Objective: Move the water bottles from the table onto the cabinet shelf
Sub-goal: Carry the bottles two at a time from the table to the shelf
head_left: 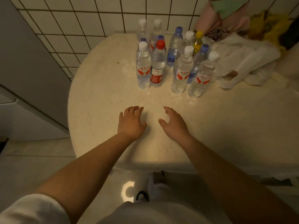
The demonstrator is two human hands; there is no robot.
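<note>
1. On the desk (100,97), the bottles (161,62) stand upright in a cluster at the far side by the wall, none shelved yet.
2. Left hand (131,122) and right hand (174,122) hover short of them, each grip released and empty, likely to take one apiece.

Bare table (103,97) lies open between my hands and the bottles (168,62), which stand upright in two tight clusters with a narrow gap between; white bags (242,62) crowd their right side, the tiled wall (90,21) closes in behind, leaving the left flank free
</note>
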